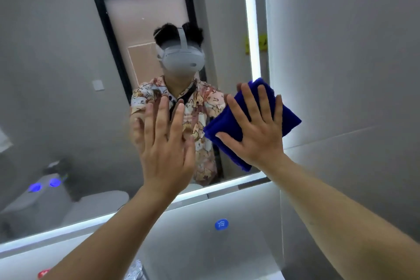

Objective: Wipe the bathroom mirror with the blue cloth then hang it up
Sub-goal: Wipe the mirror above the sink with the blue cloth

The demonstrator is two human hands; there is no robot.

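Observation:
The bathroom mirror [68, 75] fills the wall ahead, with lit strips along its right and bottom edges. A folded blue cloth [288, 116] lies flat against the glass near the mirror's lower right corner. My right hand [256, 129] presses on the cloth with fingers spread. My left hand [166, 145] rests flat on the bare glass to the left of the cloth, fingers apart and holding nothing. Both forearms reach up from the bottom of the view.
Grey tiled wall [352, 75] stands right of the mirror. A round blue sticker [221, 224] marks the wall below it. A chrome tap [136, 270] and a red cap [43, 274] show at the bottom edge. The mirror reflects a toilet, a door and a person.

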